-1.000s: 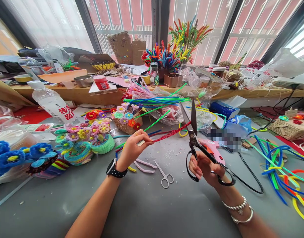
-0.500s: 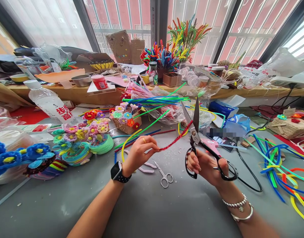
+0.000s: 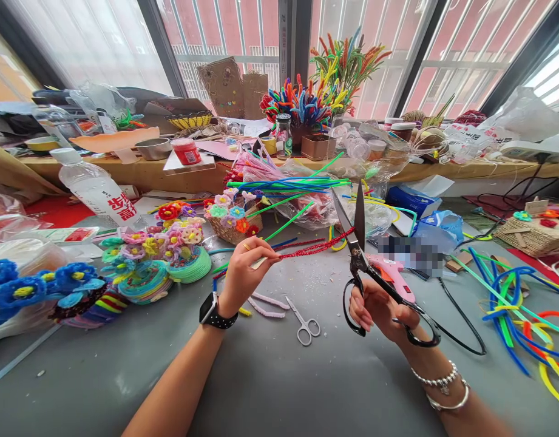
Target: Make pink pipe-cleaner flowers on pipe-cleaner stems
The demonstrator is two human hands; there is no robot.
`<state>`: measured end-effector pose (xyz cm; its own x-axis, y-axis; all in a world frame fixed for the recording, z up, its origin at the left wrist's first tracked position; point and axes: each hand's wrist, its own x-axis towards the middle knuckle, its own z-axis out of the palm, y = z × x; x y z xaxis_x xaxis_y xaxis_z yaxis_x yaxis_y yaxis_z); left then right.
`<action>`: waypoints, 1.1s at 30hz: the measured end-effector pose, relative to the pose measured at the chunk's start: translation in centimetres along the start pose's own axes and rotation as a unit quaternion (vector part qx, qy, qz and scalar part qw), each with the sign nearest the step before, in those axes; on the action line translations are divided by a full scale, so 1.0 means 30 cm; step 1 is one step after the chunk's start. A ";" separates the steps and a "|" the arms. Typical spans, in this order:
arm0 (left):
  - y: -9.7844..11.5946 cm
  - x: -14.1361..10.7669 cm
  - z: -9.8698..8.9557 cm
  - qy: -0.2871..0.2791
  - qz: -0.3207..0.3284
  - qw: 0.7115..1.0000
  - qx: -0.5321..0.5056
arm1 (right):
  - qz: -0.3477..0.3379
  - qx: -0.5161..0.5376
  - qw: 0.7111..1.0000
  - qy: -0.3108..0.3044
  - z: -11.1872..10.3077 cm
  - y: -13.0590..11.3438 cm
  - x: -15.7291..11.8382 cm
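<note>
Far left, on the grey table: blue fuzzy flowers with yellow centres, beside a striped pot lying tilted. Behind, a clear bottle with red lettering, leaning in view. Next, pastel flowers over a mint-green coiled pot; then a small woven basket of mixed blooms.

Left hand, dark watch at wrist: thumb and fingertips pinched together on the near end of a red tinsel strand. Strand looks doubled, held above the table, running rightward between the hands. Below it, pale lilac stems and small silver scissors lie on the tabletop.

The strand's far end reaches the large black-handled scissors, between blades spread apart; whether the edges press on it, cannot tell. Right hand grips the handles, fingers and thumb through the loops, well apart from the left.

Beyond the right hand, a pink glue gun. Far right: loose tangle of coloured stems, a straw-coloured basket behind.
</note>
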<state>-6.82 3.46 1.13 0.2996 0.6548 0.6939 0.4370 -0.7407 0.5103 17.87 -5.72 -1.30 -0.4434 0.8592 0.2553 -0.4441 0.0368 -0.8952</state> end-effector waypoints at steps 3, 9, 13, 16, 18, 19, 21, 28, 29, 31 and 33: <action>-0.007 0.001 -0.001 0.003 -0.001 1.000 0.001 | 0.007 -0.011 1.000 0.001 0.005 -0.004 -0.003; -0.009 0.002 -0.002 0.000 -0.003 1.000 0.002 | 0.030 -0.028 0.998 0.045 0.016 0.000 -0.003; -0.010 0.002 -0.003 -0.004 0.001 1.000 0.012 | 0.021 -0.071 0.984 0.160 0.007 0.016 0.001; -0.009 0.003 -0.005 -0.004 -0.001 1.000 0.010 | 0.013 -0.076 0.979 0.189 -0.005 0.011 0.004; -0.009 0.006 -0.008 0.000 -0.009 1.000 0.008 | 0.008 -0.084 0.977 0.196 -0.011 0.001 0.004; -0.008 0.008 -0.011 0.003 -0.013 1.000 0.009 | 0.005 -0.096 0.975 0.202 -0.013 -0.005 0.003; -0.009 0.012 -0.020 0.007 -0.022 1.000 0.012 | 0.004 -0.130 0.969 0.209 -0.016 -0.019 0.001; -0.036 0.026 -0.068 -0.009 -0.042 0.999 0.007 | 0.118 -0.355 0.902 0.215 -0.028 -0.087 -0.026; -0.041 0.026 -0.073 -0.005 -0.046 0.999 0.008 | 0.135 -0.408 0.879 0.206 -0.028 -0.096 -0.034; -0.049 0.025 -0.079 -0.002 -0.051 0.999 0.010 | 0.153 -0.529 0.816 0.176 -0.025 -0.105 -0.053; -0.051 0.025 -0.080 -0.001 -0.051 0.999 0.015 | 0.159 -0.638 0.740 0.142 -0.020 -0.101 -0.071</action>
<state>-9.29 4.73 2.08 0.2531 0.7271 0.6382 0.4910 -0.6649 0.5629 20.62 -7.35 0.66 -0.1050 0.9939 0.0336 0.8245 0.1059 -0.5559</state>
